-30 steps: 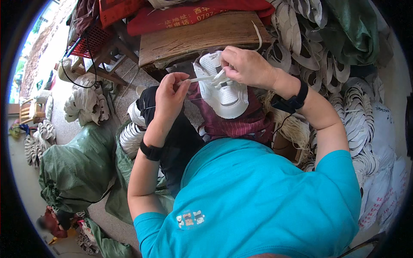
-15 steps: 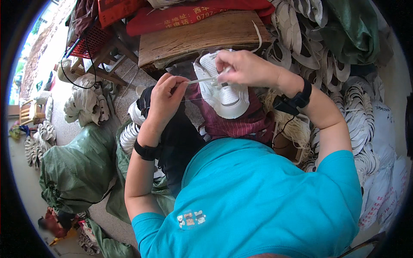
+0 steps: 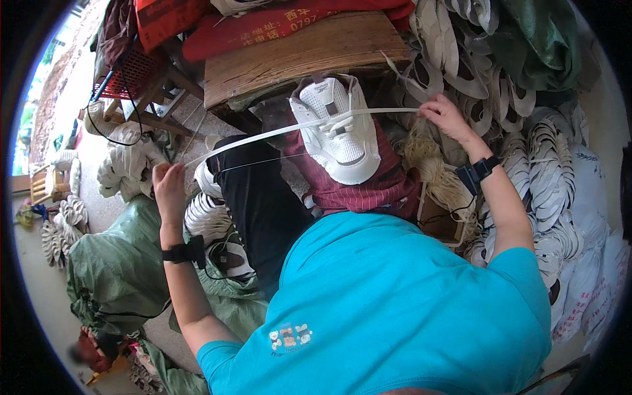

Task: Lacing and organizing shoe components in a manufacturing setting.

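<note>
A white shoe upper (image 3: 342, 155) with mesh panels and a grey patch lies on the dark red cloth (image 3: 332, 194) over my lap, its toe toward me. A flat white shoelace (image 3: 263, 136) runs through its lacing and stretches out to both sides. My left hand (image 3: 169, 187) is closed in a pinch on the lace's left end, well out to the left. On the other side, my right hand (image 3: 449, 118) pinches the right end, above a bundle of cream laces. Both hands are apart from the upper itself.
A wooden table (image 3: 296, 56) stands just beyond the upper. Stacked white uppers (image 3: 548, 174) and a box of cream laces (image 3: 438, 197) lie at the right. Green sacks (image 3: 118, 263) and a stool with a red basket (image 3: 135, 72) are on the left.
My hands have moved apart, the left out to the left and down, the right out to the right. The lace, bunched near the upper before, is now drawn out long on both sides.
</note>
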